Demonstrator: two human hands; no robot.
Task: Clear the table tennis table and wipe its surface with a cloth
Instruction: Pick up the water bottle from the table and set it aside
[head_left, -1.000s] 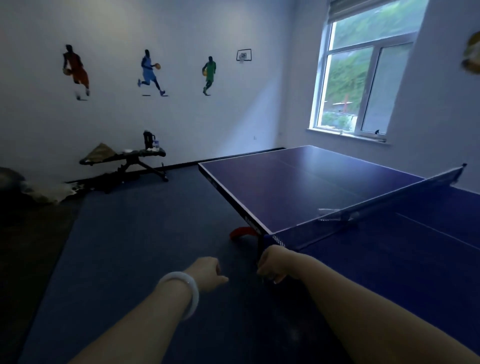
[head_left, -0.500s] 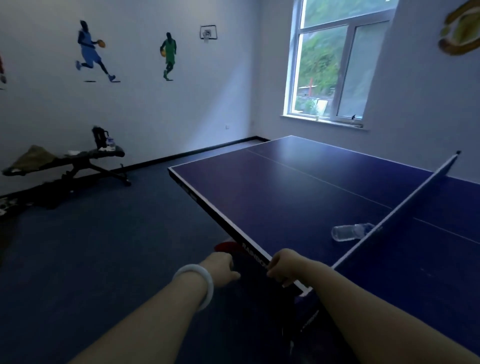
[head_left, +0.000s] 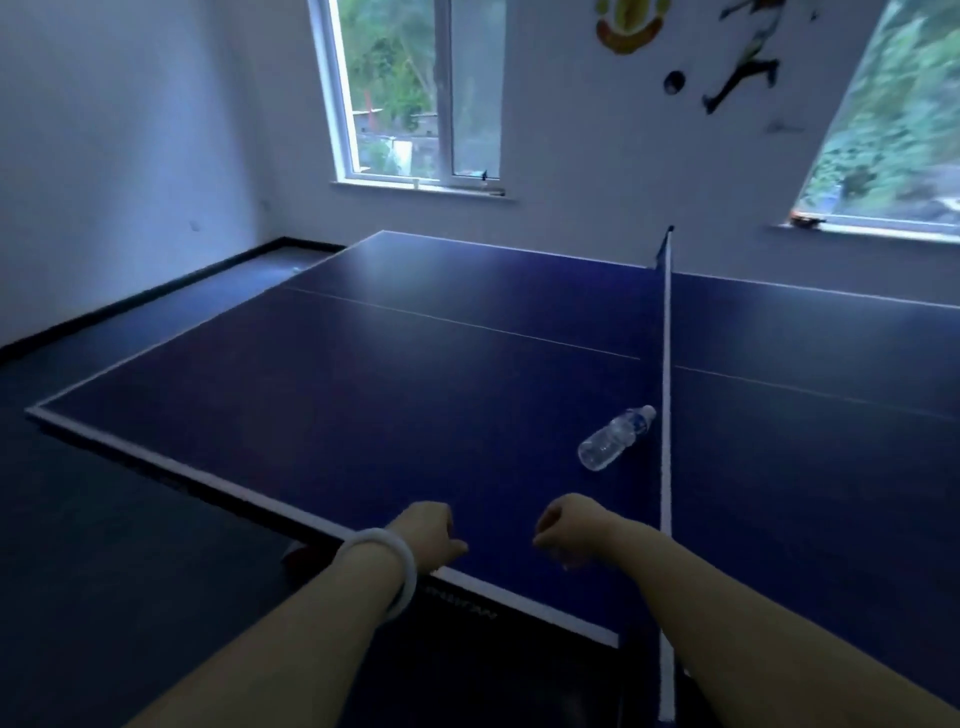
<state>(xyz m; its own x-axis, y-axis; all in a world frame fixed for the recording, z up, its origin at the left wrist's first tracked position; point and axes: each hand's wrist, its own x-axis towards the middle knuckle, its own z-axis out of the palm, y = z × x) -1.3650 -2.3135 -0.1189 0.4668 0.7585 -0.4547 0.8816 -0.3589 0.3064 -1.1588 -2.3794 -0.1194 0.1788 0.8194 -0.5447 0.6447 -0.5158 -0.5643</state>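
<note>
Red object (head_left: 293, 557) half-hidden under table (head_left: 363, 395), unidentifiable

Our arms are bare, no sleeves at all, and the only thing we've got on is a chunky white bangle (head_left: 390, 571) round the left wrist.

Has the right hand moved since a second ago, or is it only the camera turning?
Yes. The right hand was at the near edge of the table by the net; now it hovers over the surface, nearer the bottle.
</note>
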